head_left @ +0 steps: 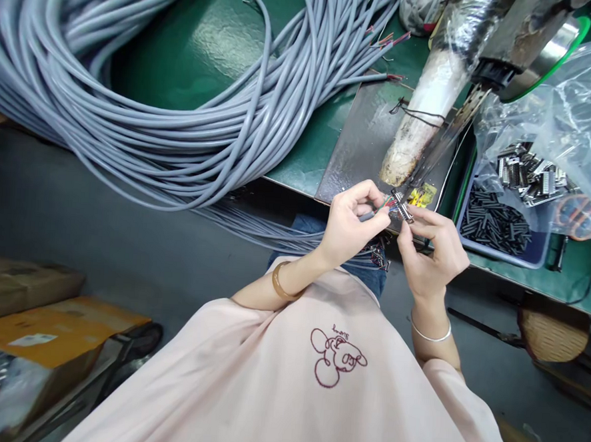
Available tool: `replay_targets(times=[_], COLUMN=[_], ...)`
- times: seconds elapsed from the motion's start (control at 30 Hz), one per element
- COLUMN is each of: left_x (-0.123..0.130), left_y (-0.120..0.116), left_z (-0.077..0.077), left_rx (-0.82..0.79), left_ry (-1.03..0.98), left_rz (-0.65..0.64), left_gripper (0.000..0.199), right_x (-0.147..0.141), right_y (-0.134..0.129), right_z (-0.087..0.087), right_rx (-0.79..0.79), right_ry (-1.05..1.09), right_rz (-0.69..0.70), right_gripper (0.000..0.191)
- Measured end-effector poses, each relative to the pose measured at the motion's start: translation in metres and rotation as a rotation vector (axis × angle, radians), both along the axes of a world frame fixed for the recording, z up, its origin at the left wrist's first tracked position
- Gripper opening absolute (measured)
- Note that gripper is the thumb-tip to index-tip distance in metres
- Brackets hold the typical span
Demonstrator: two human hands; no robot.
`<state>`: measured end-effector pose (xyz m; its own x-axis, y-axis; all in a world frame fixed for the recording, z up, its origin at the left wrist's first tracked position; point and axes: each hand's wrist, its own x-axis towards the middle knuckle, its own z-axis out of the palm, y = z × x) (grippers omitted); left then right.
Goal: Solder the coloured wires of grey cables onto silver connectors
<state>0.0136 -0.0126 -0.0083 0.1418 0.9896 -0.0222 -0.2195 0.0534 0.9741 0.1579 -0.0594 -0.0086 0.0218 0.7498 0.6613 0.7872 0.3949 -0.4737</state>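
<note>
While cable is held in left hand, plug is pinched in right hand.
Plug is seemingly touched by wires.

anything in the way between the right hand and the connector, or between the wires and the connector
Nothing visible: the right hand has its fingers on the connector, and the left hand holds the cable with its wires right beside it. The rod slants close; any contact is too small to tell.
</note>
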Motion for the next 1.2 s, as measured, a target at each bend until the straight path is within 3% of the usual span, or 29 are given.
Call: replay_targets(times=[0.27, 0.63, 0.97, 1.2], left_x=[-0.001, -0.001, -0.001, -0.002], left_y=[0.001, 0.001, 0.002, 0.001], left_z=[0.004, -0.002, 0.008, 0.002], left_rx=[0.073, 0.015, 0.081, 0.051], left_ry=[0.003, 0.002, 0.034, 0.033], left_rz=[0.003, -0.019, 0.045, -0.009], left_gripper=[0.017, 0.020, 0.016, 0.017], right_x=[-0.003, 0.001, -0.005, 0.000], right_y=[0.000, 0.002, 0.002, -0.002], right_z=[0.007, 0.000, 0.008, 0.000], right_rx=[0.019, 0.024, 0.037, 0.075], right_ry=[0.021, -0.060, -0.072, -0.174], right_rz=[0.006, 0.025, -0.015, 0.005], right_gripper=[0.020, 0.020, 0.019, 0.021])
